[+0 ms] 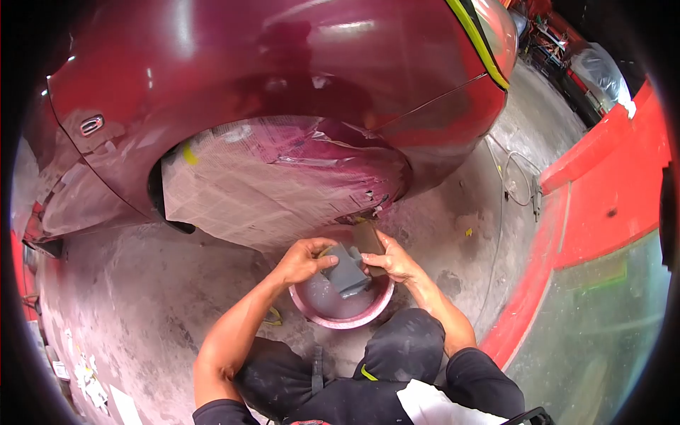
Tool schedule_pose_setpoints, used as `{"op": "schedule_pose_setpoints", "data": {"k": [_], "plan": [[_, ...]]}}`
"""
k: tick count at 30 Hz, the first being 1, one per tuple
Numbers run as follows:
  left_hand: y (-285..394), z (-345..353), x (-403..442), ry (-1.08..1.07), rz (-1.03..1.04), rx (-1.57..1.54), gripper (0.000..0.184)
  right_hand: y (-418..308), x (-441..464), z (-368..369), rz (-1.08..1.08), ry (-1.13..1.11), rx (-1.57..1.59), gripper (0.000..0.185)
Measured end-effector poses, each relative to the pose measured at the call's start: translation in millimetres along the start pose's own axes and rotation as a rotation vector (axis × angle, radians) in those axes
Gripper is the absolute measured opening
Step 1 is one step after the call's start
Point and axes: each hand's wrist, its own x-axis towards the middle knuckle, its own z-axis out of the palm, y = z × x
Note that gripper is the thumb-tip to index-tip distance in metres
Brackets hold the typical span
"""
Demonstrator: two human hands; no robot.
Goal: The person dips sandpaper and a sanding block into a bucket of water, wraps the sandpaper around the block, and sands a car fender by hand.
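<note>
Above the pink-rimmed basin (pixel 341 324) on the floor (pixel 177 297), the folded grey sheet (pixel 347 275) is pinched in the left hand's (pixel 304 262) grip. The right hand's (pixel 397 263) grip holds a flat tan piece (pixel 370 244); I can't tell whether its thumb presses the sheet too. Best, I'd say, to keep the folds even and low over the cloudy liquid (pixel 317 297), so drips land there.

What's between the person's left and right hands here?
In the head view, a grey sheet lies between the left hand and right hand, above the basin, with a tan piece against the right hand.
</note>
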Motion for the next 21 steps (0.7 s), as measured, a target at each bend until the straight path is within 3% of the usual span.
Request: {"op": "schedule_pose_setpoints", "data": {"k": [2, 4, 6, 8, 9, 11, 12, 13, 14, 16, 17, 19, 20, 21], "plan": [[-4.0, 2.4, 3.2, 0.041, 0.004, 0.034, 0.035, 8.1, 3.9, -4.6, -0.005, 0.007, -0.087, 0.071], [-1.3, 8.0, 4.1, 0.232, 0.029, 0.064, 0.035, -2.1, -0.6, 3.9, -0.011, -0.028, -0.058, 0.071], [-2.1, 8.0, 4.8, 0.215, 0.055, 0.032, 0.029, -1.7, -0.2, 6.7, -0.018, -0.065, -0.03, 0.072], [-4.6, 4.9, 4.2, 0.2, 0.083, 0.001, 0.023, 8.7, 5.3, 2.8, 0.009, -0.036, -0.153, 0.054], [-9.1, 0.6, 4.4, 0.178, 0.051, 0.012, 0.02, 11.3, 6.0, 1.5, 0.007, -0.035, -0.15, 0.054], [-15.5, -3.5, 5.7, 0.16, 0.026, 0.036, 0.018, 15.0, 10.2, -1.4, 0.126, 0.037, -0.454, 0.055], [-19.7, -4.3, 3.8, 0.216, -0.069, 0.171, 0.025, 39.0, 18.7, -14.4, 0.106, 0.003, -0.467, 0.058], [-24.2, -8.7, 2.9, 0.291, -0.155, 0.308, 0.032, 85.0, 36.7, -39.2, -0.101, 0.054, -0.754, 0.065], [-39.0, -12.9, 6.5, 0.322, -0.006, 0.509, 0.04, 61.6, 24.0, -18.9, -0.014, -0.019, -0.652, 0.077], [-23.2, 1.3, -0.9, 0.324, -0.052, 0.604, 0.043, 85.6, 33.7, -32.6, -0.245, -0.064, -1.078, 0.099], [-36.1, 2.4, 4.6, 0.295, -0.095, 0.573, 0.047, 70.6, 31.1, -25.2, -0.076, -0.145, -0.988, 0.104], [-53.5, 10.1, 13.6, 0.256, -0.023, 0.611, 0.057, 72.2, 36.3, -25.8, -0.185, -0.264, -1.141, 0.103], [-43.5, 17.0, 11.4, 0.239, -0.082, 0.591, 0.06, 70.9, 38.4, -24.7, -0.231, -0.307, -1.254, 0.102], [-47.3, 21.8, 16.9, 0.26, -0.067, 0.62, 0.062, 68.5, 42.8, -23.7, -0.24, -0.407, -1.099, 0.1]]}}
